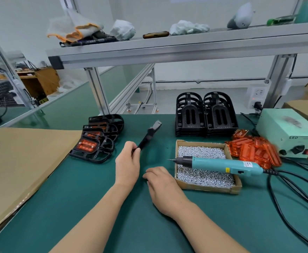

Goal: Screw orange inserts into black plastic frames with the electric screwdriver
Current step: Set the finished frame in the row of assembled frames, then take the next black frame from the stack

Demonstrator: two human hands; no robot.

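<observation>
My left hand (128, 164) grips the near end of a slim black tool (148, 136) that slants up and away over the green mat. My right hand (163, 187) rests on the mat, fingers loosely curled, holding nothing. The teal electric screwdriver (220, 165) lies across a cardboard box of silver screws (204, 178), tip pointing left. Two stacks of bare black frames (206, 115) stand at the back. Loose orange inserts (253, 150) are heaped to the right of the box. Several frames with orange inserts fitted (96, 139) lie overlapped at the left.
A pale green power supply (290, 134) sits at the far right with black cables (286, 190) trailing over the mat. A flat cardboard sheet (21, 161) covers the left side. An aluminium shelf (186, 46) overhangs the back of the bench.
</observation>
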